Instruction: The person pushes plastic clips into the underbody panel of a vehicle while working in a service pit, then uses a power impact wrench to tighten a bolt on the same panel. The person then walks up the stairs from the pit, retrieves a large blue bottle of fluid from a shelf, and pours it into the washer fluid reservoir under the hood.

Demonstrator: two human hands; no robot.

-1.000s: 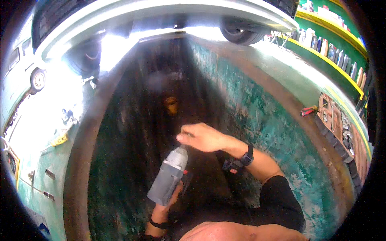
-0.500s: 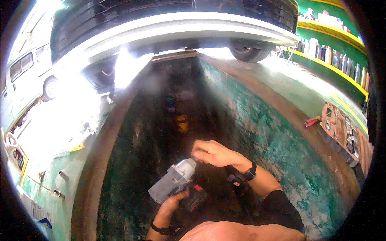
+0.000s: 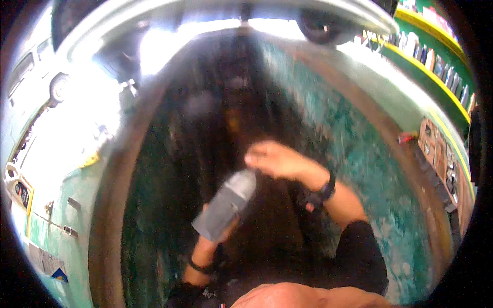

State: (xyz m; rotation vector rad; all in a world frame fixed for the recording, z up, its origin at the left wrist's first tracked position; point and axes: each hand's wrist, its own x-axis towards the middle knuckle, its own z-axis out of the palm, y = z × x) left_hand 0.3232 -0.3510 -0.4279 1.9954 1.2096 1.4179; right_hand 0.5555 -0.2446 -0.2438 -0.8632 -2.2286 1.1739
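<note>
A grey cordless impact wrench (image 3: pixel 218 213) with a silver nose is held up in front of me over the dark pit, its nose slanting up to the right. My left hand (image 3: pixel 228 232) is wrapped round its handle beneath the body, mostly hidden by the tool. At the nose, my right hand (image 3: pixel 277 160) has its fingers pinched together close to the tip. Blur and the fingers themselves hide whatever they grip there.
Green-painted walls (image 3: pixel 339 123) flank the narrow pit. A raised car's bumper (image 3: pixel 215 14) spans it ahead. An open tool case (image 3: pixel 436 159) lies on the right ledge; metal sockets (image 3: pixel 71 232) and a jug (image 3: pixel 19 190) are on the left. Bottles line a yellow shelf (image 3: pixel 441 82).
Both hands and the impact wrench have risen in the picture, with the tool's nose pointing more upward. My view has tilted down, so the car's bumper sits higher.
</note>
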